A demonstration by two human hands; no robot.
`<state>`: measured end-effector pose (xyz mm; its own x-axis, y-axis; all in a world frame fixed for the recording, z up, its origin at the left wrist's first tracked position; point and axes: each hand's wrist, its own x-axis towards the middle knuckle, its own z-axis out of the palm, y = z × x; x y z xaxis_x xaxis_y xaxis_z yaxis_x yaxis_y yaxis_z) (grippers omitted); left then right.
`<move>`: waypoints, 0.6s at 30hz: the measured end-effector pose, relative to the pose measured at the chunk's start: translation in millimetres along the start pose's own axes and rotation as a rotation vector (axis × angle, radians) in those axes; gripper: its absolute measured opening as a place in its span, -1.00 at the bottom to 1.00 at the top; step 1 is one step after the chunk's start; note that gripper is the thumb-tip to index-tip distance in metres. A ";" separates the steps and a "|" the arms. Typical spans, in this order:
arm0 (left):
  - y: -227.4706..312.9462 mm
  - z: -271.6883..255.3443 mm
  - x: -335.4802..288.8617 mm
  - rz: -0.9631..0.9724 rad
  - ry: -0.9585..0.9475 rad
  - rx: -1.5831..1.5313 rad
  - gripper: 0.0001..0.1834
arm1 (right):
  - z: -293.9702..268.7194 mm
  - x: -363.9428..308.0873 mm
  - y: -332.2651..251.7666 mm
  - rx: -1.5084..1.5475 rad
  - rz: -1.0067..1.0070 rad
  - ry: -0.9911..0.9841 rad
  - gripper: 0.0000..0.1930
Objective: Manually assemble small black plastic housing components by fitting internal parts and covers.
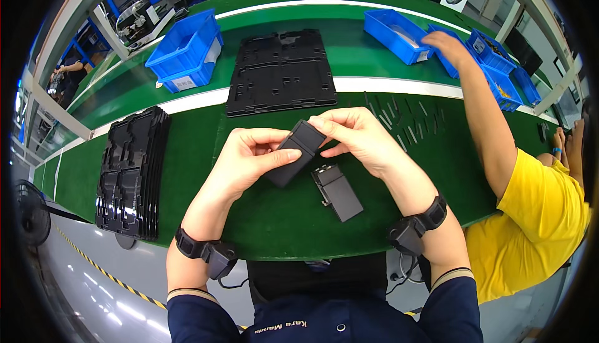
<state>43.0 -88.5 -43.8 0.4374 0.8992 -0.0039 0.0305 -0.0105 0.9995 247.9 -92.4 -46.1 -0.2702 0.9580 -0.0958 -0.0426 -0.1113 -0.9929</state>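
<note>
Over the green work surface I hold a black rectangular device (289,167), tilted, its upper end toward the right. My left hand (256,156) is closed on its side, the thumb lying across its face. With thumb and fingers my right hand (350,136) pinches the upper end; whether a small part sits between those fingertips is hidden. Just below my right hand a second black device (339,193) lies on the green mat, with small metallic parts along its upper and left edges. Several thin dark and grey strips (409,121) are scattered to the right of my hands.
A stack of black moulded trays (131,174) stands at the left; another black tray (281,71) lies ahead. Blue bins stand at the far left (185,49) and far right (396,36). A co-worker in a yellow shirt (530,218) reaches toward the right bins with one arm (483,106).
</note>
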 end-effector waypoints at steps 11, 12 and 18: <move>8.7 14.5 -2.7 0.520 0.351 0.769 -0.34 | -8.3 0.8 6.0 0.068 -0.065 -0.001 -0.68; 7.8 12.1 -2.1 0.626 0.326 0.852 -0.34 | -7.5 1.5 6.1 0.068 -0.070 -0.003 -0.68; -3.4 8.2 0.1 0.658 0.190 0.997 -0.42 | -5.2 3.1 3.5 0.034 -0.120 0.006 -0.70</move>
<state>50.2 -92.0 -47.4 0.4934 0.6439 0.5848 0.5678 -0.7478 0.3442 251.9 -88.4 -50.2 -0.2557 0.9665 0.0231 -0.1073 -0.0046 -0.9942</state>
